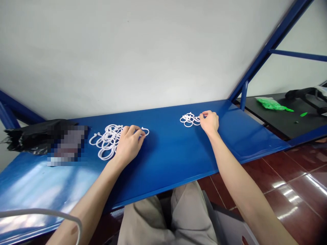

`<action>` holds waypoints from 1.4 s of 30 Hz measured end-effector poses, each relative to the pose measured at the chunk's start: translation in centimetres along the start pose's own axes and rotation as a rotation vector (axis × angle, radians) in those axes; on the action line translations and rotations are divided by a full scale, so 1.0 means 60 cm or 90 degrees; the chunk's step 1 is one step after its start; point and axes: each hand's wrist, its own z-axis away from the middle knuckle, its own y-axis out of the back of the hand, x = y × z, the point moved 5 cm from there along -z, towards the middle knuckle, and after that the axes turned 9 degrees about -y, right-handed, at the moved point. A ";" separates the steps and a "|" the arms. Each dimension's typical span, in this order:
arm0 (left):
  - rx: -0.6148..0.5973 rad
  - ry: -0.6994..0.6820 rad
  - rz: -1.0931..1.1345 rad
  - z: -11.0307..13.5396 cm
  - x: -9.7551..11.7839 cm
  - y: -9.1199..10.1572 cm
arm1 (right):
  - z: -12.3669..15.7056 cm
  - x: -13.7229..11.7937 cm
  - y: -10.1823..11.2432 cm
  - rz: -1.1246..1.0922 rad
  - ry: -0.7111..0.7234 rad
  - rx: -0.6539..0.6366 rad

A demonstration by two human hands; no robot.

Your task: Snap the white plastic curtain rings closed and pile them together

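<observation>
My left hand (130,141) is closed, its thumb and fingers pinching an open white ring (146,130) that shows past the fingertips. Just left of that hand lies a tangled pile of white rings (107,139), some with knobbed ends and gaps; the hand hides the pile's right side. A smaller cluster of white rings (188,120) sits farther right on the blue table. My right hand (209,121) is at the right edge of this cluster, fingers pinched at a white ring (196,119), whose far side the fingertips cover.
The blue table (163,163) runs along a pale wall. On its left are a black plastic bag (43,134) and a pixelated item (70,144). A grey cable (43,212) crosses the lower left. Blue frame bars (265,51) and a black table (278,120) with a green packet (272,103) stand right.
</observation>
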 end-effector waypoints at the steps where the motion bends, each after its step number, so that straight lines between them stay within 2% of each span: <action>1: 0.014 -0.010 0.016 -0.002 0.008 0.005 | 0.008 -0.013 0.006 -0.018 0.042 0.032; 3: 0.041 -0.023 0.044 -0.006 0.024 0.014 | 0.037 -0.046 0.014 -0.086 0.154 0.056; 4: 0.052 -0.028 0.058 -0.008 0.032 0.017 | 0.058 -0.065 0.013 -0.135 0.212 0.029; 6: 0.067 -0.045 0.082 -0.009 0.046 0.020 | 0.108 -0.102 0.003 -0.246 0.304 -0.104; 9: 0.079 -0.082 0.100 -0.007 0.060 0.018 | 0.192 -0.143 -0.024 -0.352 0.358 -0.407; 10: 0.080 -0.091 0.102 -0.006 0.062 0.017 | 0.214 -0.151 -0.029 -0.365 0.362 -0.463; 12: 0.075 -0.100 0.107 -0.004 0.065 0.014 | 0.243 -0.158 -0.034 -0.378 0.355 -0.516; 15: 0.052 -0.089 0.139 -0.003 0.070 0.009 | 0.254 -0.156 -0.037 -0.404 0.327 -0.526; 17: 0.041 -0.043 0.185 -0.004 0.070 0.006 | 0.253 -0.154 -0.037 -0.425 0.313 -0.529; 22: 0.023 0.225 0.342 -0.001 0.047 -0.006 | 0.255 -0.157 -0.029 -0.442 0.335 -0.517; 25: -0.031 0.299 0.420 0.003 0.038 -0.017 | 0.261 -0.160 -0.028 -0.444 0.360 -0.532; 30: -0.056 0.288 0.487 0.007 0.042 -0.020 | 0.271 -0.162 -0.029 -0.414 0.408 -0.518; 38: 0.011 0.228 0.415 0.007 0.066 -0.011 | 0.285 -0.150 -0.022 -0.369 0.579 -0.464; 42: -0.005 0.176 0.372 0.000 0.066 -0.009 | 0.288 -0.154 -0.026 -0.337 0.600 -0.438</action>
